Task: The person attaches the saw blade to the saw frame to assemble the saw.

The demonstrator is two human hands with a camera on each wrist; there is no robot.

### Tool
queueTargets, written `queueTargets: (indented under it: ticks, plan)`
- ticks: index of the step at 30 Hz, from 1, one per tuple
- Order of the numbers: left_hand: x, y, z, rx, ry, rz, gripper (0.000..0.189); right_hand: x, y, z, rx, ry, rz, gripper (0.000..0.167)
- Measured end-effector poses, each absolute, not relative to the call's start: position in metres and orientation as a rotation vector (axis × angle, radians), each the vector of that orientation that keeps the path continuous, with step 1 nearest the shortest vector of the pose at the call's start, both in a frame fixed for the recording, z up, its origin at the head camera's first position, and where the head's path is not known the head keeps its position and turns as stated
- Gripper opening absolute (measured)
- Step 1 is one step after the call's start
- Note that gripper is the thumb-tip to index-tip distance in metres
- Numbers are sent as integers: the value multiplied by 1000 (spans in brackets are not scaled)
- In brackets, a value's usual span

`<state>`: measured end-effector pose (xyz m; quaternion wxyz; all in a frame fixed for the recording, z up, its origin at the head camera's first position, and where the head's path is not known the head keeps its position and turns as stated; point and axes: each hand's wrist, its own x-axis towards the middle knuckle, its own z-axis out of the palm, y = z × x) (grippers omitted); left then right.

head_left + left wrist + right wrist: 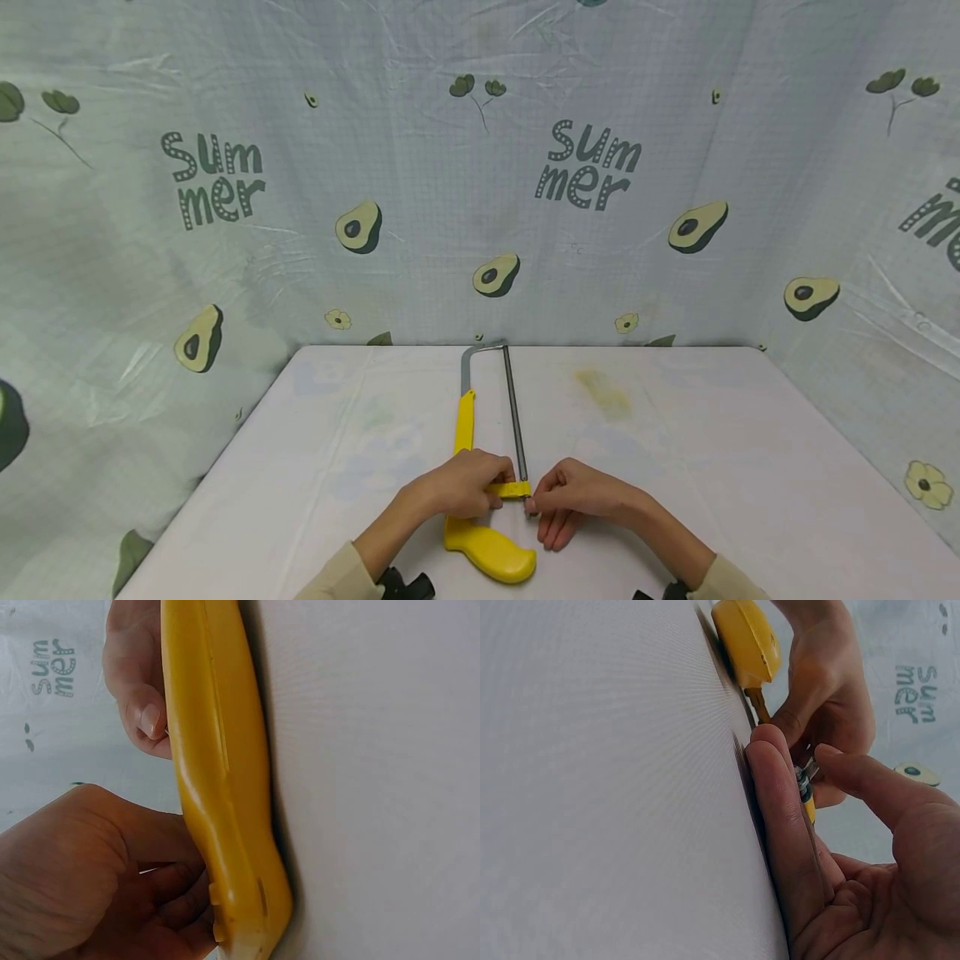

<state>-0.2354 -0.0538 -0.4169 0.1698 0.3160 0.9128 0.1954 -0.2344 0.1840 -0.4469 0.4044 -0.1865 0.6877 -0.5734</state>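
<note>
A hacksaw with a yellow handle and grey metal frame lies flat on the table, its far end pointing away from me. My left hand grips the yellow crosspiece at the near end of the blade. Thumb and finger of my right hand pinch the small metal tension nut just below that crosspiece; its shape is mostly hidden by the fingers. The right hand's other fingers rest along the tabletop. In the left wrist view the yellow handle covers part of both hands.
The white-covered table spreads out on both sides of the hacksaw, with a yellowish stain right of the blade. A sheet printed with avocados and lettering hangs behind and around the table.
</note>
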Motion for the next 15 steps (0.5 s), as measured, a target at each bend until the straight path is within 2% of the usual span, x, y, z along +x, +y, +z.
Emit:
queueTargets:
  ticks: [15]
  plan:
    - [-232,-52,-415,859,2588,571,18,-233,186,-443,-478,1720,-1448,30]
